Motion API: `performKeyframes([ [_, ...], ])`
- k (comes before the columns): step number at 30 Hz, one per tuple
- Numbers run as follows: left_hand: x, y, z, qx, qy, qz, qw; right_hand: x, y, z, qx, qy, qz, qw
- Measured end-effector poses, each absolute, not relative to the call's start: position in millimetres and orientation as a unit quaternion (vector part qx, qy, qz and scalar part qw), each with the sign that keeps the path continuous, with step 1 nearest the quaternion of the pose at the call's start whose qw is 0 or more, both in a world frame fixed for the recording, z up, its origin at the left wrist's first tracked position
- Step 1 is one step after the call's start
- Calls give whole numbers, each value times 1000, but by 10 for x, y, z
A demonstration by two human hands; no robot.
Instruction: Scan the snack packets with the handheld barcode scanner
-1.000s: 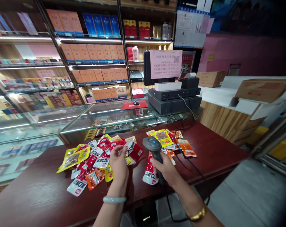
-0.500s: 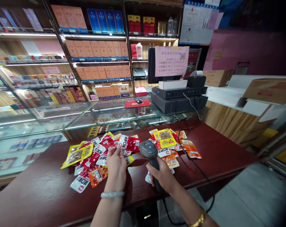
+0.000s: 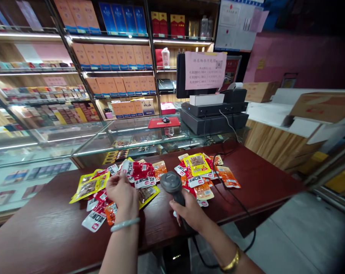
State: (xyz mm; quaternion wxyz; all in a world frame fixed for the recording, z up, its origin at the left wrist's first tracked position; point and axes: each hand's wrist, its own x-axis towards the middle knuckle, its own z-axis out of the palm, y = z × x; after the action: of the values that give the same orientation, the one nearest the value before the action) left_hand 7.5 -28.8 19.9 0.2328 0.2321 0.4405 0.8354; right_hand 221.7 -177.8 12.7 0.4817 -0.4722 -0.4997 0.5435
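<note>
Two clusters share your worktop [image 3: 55, 228]: the left heap of packets [image 3: 146, 183] by the far-left corner, the right heap of packets [image 3: 197, 180] nearer the far-right one. Your left hand [image 3: 122, 196] appears to pinch the white end of a red-and-white packet [image 3: 144, 170] above the left heap; your right hand [image 3: 191, 213] has its fingers wrapped round a scanner [image 3: 171, 183] (its cable [image 3: 199, 254] loops below the near edge). The step looks like picking out one packet; next calls for turning its code toward the scanner.

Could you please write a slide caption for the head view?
Right hand gripping a dark grey scanner, left hand at colourful plastic packets on a reddish-brown table.
</note>
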Motion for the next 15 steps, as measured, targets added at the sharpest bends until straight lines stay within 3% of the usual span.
performKeyframes([
  [5,108,-382,265,345,634,688,77,2236,-1792,123,-470,-495,553,478],
  [8,367,-498,275,477,669,569,21,2332,-1790,157,-480,-479,538,500],
  [12,872,-412,265,671,599,430,77,2527,-1779,191,-497,-455,517,528],
  [15,1246,-204,196,713,612,302,160,2652,-1776,176,-506,-443,494,551],
])
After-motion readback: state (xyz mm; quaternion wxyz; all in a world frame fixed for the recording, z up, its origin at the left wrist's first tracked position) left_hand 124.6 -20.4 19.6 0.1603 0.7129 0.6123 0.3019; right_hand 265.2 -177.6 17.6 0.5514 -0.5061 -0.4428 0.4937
